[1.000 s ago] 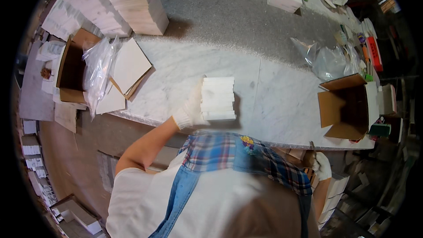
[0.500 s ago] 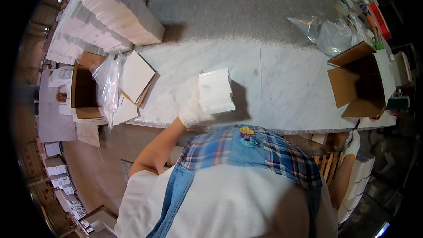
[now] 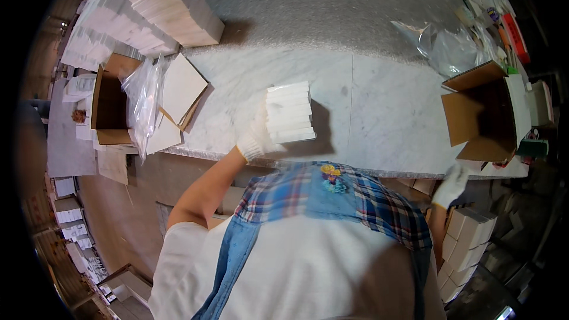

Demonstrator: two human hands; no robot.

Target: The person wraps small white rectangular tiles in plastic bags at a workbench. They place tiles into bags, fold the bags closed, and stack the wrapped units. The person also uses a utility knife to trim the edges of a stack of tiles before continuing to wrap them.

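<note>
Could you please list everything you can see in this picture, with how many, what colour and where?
stack of flat white boxes: one, white, on the table centre, under the left hand
marble table: one, white-grey, across the middle
open cardboard box: one, brown, at the table's right edge
second open cardboard box: one, brown, off the table's left end
clear plastic bags: two, by the left box and far right
long rows of white boxes: several, far left
stacked white boxes: several, below the table, right
left hand: white glove, on the stack
right hand: white glove, at the table edge, above the lower boxes
</note>
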